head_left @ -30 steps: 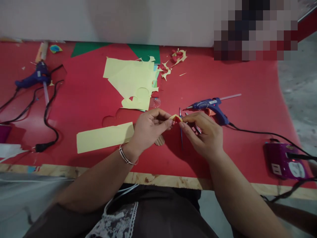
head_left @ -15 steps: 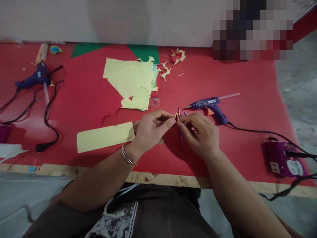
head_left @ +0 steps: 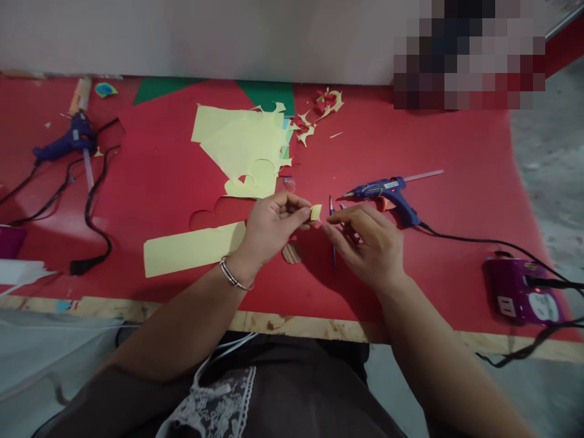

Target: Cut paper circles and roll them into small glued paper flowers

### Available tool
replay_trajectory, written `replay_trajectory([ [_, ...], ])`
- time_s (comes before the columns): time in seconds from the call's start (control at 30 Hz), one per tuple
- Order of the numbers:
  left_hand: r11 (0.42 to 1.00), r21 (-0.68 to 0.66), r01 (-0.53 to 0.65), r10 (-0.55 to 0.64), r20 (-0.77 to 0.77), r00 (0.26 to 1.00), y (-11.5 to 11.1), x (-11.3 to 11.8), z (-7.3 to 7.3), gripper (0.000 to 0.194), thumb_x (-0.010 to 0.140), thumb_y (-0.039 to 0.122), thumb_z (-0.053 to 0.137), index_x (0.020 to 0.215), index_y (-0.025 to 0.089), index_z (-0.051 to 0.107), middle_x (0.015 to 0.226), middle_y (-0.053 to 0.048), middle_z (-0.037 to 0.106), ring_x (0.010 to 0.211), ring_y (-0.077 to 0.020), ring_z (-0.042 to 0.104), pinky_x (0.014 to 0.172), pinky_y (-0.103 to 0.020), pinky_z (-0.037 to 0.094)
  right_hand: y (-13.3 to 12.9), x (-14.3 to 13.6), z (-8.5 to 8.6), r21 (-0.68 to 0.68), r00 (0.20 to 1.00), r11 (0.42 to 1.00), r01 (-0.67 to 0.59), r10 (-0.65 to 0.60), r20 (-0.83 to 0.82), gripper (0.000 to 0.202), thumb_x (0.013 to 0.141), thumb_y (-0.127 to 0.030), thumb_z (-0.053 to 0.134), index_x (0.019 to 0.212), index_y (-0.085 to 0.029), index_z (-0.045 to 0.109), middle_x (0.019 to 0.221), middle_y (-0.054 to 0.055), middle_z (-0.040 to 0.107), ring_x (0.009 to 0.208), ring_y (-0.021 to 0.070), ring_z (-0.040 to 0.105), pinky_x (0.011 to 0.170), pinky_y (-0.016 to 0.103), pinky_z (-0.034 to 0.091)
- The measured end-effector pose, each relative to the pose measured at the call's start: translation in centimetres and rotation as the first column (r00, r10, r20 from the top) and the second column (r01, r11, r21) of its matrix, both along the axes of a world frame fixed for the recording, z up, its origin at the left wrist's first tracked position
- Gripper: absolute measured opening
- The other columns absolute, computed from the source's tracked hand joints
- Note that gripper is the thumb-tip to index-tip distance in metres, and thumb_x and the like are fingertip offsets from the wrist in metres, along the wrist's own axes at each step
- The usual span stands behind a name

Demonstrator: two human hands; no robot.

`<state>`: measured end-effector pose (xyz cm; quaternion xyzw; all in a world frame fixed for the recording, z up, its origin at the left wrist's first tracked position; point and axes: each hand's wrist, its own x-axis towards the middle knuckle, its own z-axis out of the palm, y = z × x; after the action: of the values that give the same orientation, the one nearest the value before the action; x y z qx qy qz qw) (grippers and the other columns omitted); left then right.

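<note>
Between the thumb and fingers of my left hand (head_left: 276, 228) is a small yellow paper piece (head_left: 316, 212), curved, with a bit of red showing below it. Just to its right is my right hand (head_left: 371, 243), its thumb and forefinger slightly apart and holding nothing that I can see. A thin blue tool (head_left: 331, 207) lies upright in view beside the right fingertips, partly covered; greyish and pink bits under that hand are too hidden to name. Below my left hand rests a brown wood-grained piece (head_left: 292, 253). A yellow paper strip (head_left: 191, 248) reaches under the left wrist.
A blue glue gun (head_left: 383, 190) lies beyond my right hand, its cord running to a purple power box (head_left: 522, 292). Another glue gun (head_left: 73, 140) is at far left among black cables. Cut yellow sheets (head_left: 241, 140) and paper scraps (head_left: 308, 131) lie at the back.
The yellow piece was folded in a peak between both hands; now only my left hand holds it, turned to show its flat face. The right fingertips have come off it.
</note>
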<state>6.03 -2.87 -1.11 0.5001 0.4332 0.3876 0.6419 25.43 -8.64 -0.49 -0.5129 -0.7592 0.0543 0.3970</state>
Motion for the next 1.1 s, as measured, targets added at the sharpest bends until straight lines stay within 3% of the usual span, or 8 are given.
replay_trajectory([
  [0.1,0.987,0.161,0.024,0.018,-0.251,0.968,0.9,-1.0,0.2,0.014,0.092,0.027,0.074,0.099,0.016,0.073,0.092,-0.007,0.078,0.076,-0.0145,0.074,0.075,-0.03,0.062,0.0,0.3,0.0,-0.009,0.998,0.998,0.063,-0.063,0.015,0.015,0.103,-0.03,0.065,0.091,-0.023,0.07,0.082,0.004,0.076,0.069,0.0173,0.067,0.063,0.031,0.05],
  [0.23,0.882,0.432,0.188,0.128,-0.604,0.787,1.8,-2.8,1.0,0.015,0.093,0.022,0.07,0.106,0.02,0.076,0.108,-0.006,0.076,0.077,-0.0136,0.065,0.076,-0.032,0.054,0.1,0.7,-0.2,-0.004,0.993,0.993,0.119,-0.119,0.005,0.015,0.102,-0.03,0.065,0.09,-0.023,0.071,0.078,0.003,0.073,0.067,0.0162,0.065,0.062,0.031,0.048],
  [0.37,0.874,0.256,0.413,-0.09,-0.751,0.655,1.4,-3.9,2.8,0.009,0.092,0.028,0.072,0.096,0.021,0.076,0.094,-0.003,0.076,0.078,-0.0167,0.066,0.069,-0.031,0.046,0.0,0.9,-0.1,0.016,0.984,0.985,0.17,-0.169,-0.05,0.015,0.101,-0.028,0.066,0.088,-0.022,0.069,0.078,0.002,0.07,0.067,0.0162,0.064,0.065,0.031,0.049],
  [0.53,0.751,0.068,0.657,-0.346,-0.806,0.48,0.0,-3.6,4.1,0.01,0.087,0.022,0.075,0.093,0.021,0.068,0.096,-0.001,0.077,0.088,-0.0196,0.071,0.067,-0.03,0.043,0.1,1.1,0.1,-0.001,0.978,0.979,0.205,-0.205,-0.033,0.016,0.101,-0.027,0.065,0.086,-0.022,0.069,0.076,0.002,0.069,0.064,0.0158,0.06,0.063,0.031,0.047],
  [0.73,0.706,0.151,0.692,-0.356,-0.769,0.531,-0.3,-3.0,3.5,0.01,0.089,0.015,0.07,0.093,0.021,0.062,0.097,0.0,0.075,0.089,-0.0175,0.071,0.069,-0.029,0.042,0.2,1.2,-0.5,-0.017,0.983,0.984,0.18,-0.18,0.026,0.014,0.1,-0.029,0.068,0.088,-0.022,0.07,0.076,0.001,0.07,0.064,0.0146,0.061,0.061,0.029,0.045],
  [0.9,0.794,0.173,0.582,-0.339,-0.67,0.661,0.2,-3.2,2.9,0.007,0.093,0.016,0.064,0.093,0.021,0.068,0.091,-0.001,0.079,0.084,-0.018,0.073,0.07,-0.031,0.047,0.1,1.2,-0.5,-0.08,0.984,0.981,0.175,-0.172,0.048,0.019,0.101,-0.033,0.064,0.087,-0.023,0.071,0.074,0.002,0.069,0.062,0.0156,0.06,0.061,0.031,0.045],
  [1.0,0.852,0.242,0.464,-0.19,-0.683,0.706,1.2,-4.0,2.8,0.012,0.095,0.019,0.062,0.096,0.021,0.074,0.099,-0.004,0.079,0.085,-0.0195,0.073,0.073,-0.032,0.05,0.0,1.2,-0.3,-0.095,0.982,0.977,0.189,-0.186,0.045,0.02,0.101,-0.035,0.064,0.086,-0.024,0.07,0.075,0.003,0.07,0.063,0.0168,0.06,0.061,0.032,0.046],
  [1.1,0.857,0.37,0.358,0.056,-0.758,0.65,2.4,-5.6,3.0,0.014,0.095,0.021,0.063,0.098,0.022,0.077,0.105,-0.007,0.077,0.091,-0.0225,0.07,0.076,-0.035,0.048,0.0,1.3,-0.3,-0.088,0.98,0.977,0.196,-0.194,0.041,0.02,0.102,-0.035,0.063,0.086,-0.024,0.07,0.076,0.003,0.071,0.063,0.0173,0.061,0.061,0.033,0.047],
])
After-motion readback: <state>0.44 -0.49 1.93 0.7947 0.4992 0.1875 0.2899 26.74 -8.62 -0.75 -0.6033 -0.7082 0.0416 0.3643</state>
